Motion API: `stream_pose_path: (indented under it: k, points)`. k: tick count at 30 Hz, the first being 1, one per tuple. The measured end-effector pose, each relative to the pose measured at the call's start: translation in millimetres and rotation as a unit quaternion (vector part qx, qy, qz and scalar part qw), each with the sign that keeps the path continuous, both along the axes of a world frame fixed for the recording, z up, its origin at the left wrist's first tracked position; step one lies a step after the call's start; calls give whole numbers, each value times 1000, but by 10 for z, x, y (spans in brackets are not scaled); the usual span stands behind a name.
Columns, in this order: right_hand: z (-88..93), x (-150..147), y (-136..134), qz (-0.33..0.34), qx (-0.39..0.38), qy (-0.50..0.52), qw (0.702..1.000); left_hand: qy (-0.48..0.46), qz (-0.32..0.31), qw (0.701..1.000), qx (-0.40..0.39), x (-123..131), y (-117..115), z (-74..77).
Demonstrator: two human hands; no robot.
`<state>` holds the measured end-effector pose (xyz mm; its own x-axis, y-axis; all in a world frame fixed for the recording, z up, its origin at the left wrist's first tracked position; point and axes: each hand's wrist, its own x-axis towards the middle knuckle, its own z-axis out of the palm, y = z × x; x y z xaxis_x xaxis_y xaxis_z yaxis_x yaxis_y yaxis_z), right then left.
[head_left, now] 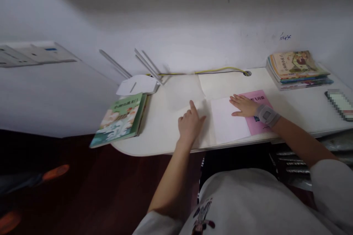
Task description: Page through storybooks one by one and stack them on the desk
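Note:
A pink book with dark lettering lies on the white desk, and a white page or sheet covers its left part. My right hand, with a grey watch on the wrist, rests on both with its fingers spread. To the left, a translucent sheet lies on the desk; it looks like a clear plastic cover, though its edges are faint. My left hand is over the desk by this sheet, index finger and thumb stretched out, the other fingers bent, holding nothing. I cannot tell whether it touches the sheet.
A green picture book on the left overhangs the desk's rounded edge. Behind it stands a white router with cables along the wall. At right are a stack of books and a phone. Someone's orange shoe shows on the floor.

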<state>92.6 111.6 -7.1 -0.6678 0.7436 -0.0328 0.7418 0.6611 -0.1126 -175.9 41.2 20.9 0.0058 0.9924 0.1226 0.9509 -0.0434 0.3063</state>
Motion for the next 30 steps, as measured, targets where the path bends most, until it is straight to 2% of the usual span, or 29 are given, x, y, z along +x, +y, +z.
stream_pose_path:
  k: [2,3,6,7,9,11,13,16,18,20,21,24,27,30]
  points:
    - [48,-28,40,13,-9,-4,1000,-116,-9,990,-80,-159,57,-3]
    - [81,-45,31,12,-4,-6,1000,-189,-24,977,-92,-208,58,-4]
    - [213,-78,-192,-29,48,11,998,-400,-57,914,-46,-258,-62,66]
    - [257,-74,-342,-49,71,26,996,-452,-65,889,-30,-256,-136,120]
    - [323,-42,-728,-46,80,68,993,-520,-82,850,-10,-235,-311,259]
    - [333,7,-1155,-5,61,109,992,-552,-105,827,5,-182,-482,405]
    - [280,58,-1512,4,48,156,987,-557,-140,819,14,-75,-599,521]
    - [142,137,-1767,-70,35,252,965,-527,-217,821,32,195,-585,595]
    - [56,219,-1754,-162,30,318,934,-481,-278,829,61,417,-437,561]
    - [-5,341,-1654,-268,19,363,892,-395,-319,856,98,635,-211,451]
    - [-30,416,-1590,-313,13,377,871,-334,-320,879,114,731,-84,368]
    - [-110,666,-1397,-396,22,402,826,-199,-248,942,103,948,268,58]
    - [-222,869,-1231,-441,63,405,798,-161,-235,958,37,1062,479,-223]
    - [-299,946,-1073,-420,47,446,789,-167,-237,957,10,1106,526,-360]
